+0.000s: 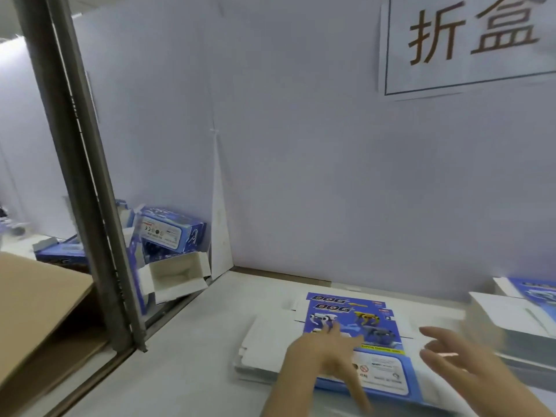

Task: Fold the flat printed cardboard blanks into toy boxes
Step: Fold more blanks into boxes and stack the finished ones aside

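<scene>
white bench [195, 356], stacked flat blanks [355, 332], second stack [511, 314]

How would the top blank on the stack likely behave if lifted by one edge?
Probably light: the top blank lies flat as a thin sheet. Likely floppy at its white flaps, which jut out sideways. It may slide, lying loose on the stack.

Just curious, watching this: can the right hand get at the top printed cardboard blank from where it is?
Probably yes. The right hand hovers open just off the right edge of the top blank, with nothing between them. The left hand lies on its left part, leaving the right side bare.
</scene>
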`<state>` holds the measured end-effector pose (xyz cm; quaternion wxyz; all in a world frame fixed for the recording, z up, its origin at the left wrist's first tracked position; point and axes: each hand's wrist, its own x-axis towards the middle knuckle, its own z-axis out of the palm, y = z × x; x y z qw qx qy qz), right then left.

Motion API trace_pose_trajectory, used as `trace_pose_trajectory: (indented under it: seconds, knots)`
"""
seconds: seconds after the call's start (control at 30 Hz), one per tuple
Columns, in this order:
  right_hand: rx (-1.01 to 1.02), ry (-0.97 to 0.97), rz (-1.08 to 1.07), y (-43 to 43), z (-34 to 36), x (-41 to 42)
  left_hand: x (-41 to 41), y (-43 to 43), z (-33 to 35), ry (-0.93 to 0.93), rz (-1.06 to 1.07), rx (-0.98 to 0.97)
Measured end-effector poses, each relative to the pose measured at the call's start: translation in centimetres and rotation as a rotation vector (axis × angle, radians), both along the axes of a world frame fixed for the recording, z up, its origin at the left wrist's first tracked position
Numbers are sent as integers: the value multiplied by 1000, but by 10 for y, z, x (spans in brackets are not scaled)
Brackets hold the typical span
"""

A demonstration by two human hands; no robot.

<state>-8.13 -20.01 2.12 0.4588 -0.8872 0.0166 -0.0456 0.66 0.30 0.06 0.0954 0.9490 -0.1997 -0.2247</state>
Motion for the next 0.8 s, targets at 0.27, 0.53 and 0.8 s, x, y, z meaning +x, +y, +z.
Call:
trace_pose_trajectory:
  seconds: [0.27, 0.53, 0.8]
  knots:
    - [-453, 136, 23, -13, -18, 3, -12, -8, -2, -41, 25, 106]
    - [-203, -100, -140, -31, -14, 9, -28, 2, 31, -71, 39, -98]
    - [311, -239, -236, -22, 9, 3, -41, 16, 65, -972, 146, -389]
